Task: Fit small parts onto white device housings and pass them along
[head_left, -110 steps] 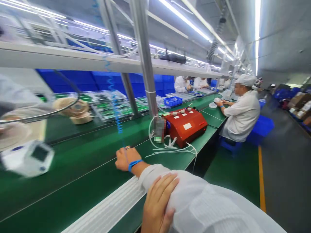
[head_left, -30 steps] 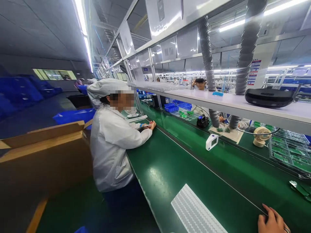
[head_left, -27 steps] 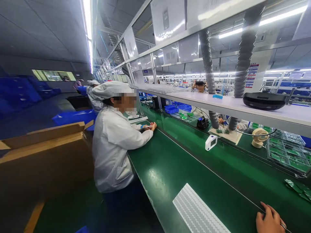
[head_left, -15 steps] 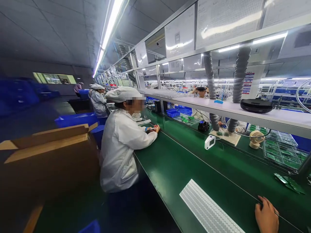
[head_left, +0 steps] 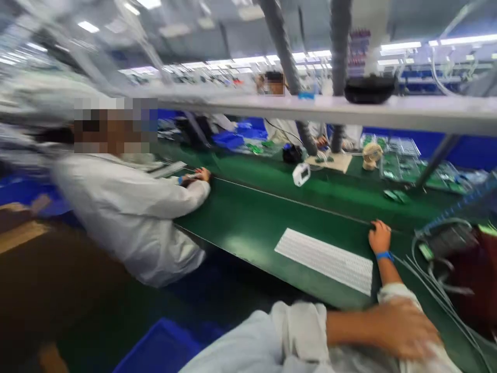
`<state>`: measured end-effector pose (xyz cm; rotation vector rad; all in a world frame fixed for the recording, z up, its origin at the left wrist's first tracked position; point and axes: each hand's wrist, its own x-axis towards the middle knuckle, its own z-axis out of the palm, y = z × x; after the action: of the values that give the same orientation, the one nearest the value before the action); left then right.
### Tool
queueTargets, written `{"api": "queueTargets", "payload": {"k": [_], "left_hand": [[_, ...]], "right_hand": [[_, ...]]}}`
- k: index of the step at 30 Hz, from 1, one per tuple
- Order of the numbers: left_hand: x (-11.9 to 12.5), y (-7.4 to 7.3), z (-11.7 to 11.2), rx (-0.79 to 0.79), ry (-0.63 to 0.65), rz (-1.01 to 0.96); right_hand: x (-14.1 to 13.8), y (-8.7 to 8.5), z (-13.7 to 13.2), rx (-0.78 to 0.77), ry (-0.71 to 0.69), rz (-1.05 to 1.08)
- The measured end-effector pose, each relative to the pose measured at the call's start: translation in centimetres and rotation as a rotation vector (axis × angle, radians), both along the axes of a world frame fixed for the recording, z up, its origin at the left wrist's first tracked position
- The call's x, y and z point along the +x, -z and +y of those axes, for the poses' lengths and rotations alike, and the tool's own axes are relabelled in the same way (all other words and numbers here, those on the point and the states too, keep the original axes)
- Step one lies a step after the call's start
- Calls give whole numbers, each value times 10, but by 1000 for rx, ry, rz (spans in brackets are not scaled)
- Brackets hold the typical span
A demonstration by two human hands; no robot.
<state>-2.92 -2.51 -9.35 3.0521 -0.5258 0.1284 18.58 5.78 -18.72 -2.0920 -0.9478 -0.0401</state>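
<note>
My right hand, with a blue wristband, rests on the green conveyor belt. Its fingers are bent down onto the belt's seam and it holds nothing. My left hand is smeared by motion and lies flat across my right sleeve near the bottom edge. A white ribbed tray lies on the belt just left of my right hand.
A red machine with white tubes sits at the right. A co-worker in white leans on the belt at the left. Beyond are a small white device, a desk fan, circuit-board racks, an overhead shelf and a blue bin.
The view swung right and down, blurring everything. My left hand on my right sleeve and the red machine are back in sight. My right hand stays on the belt.
</note>
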Motion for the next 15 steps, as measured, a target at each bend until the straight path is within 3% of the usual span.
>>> {"api": "queueTargets", "payload": {"k": [3,5,6,9,11,15], "left_hand": [[-23,33,0,-408,111,-49],[-39,54,24,-635,5,-79],[-47,63,41,-694,-114,-95],[-72,79,91,-666,-486,-82],[-89,84,116,-594,-658,-30],[-109,96,136,-535,-710,35]], "right_hand": [[11,17,0,-45,6,30],[16,29,-3,-41,-2,46],[18,33,-5,-29,-8,55],[20,38,-7,32,-28,97],[20,37,-8,87,-39,136],[16,34,-11,225,-36,246]]}}
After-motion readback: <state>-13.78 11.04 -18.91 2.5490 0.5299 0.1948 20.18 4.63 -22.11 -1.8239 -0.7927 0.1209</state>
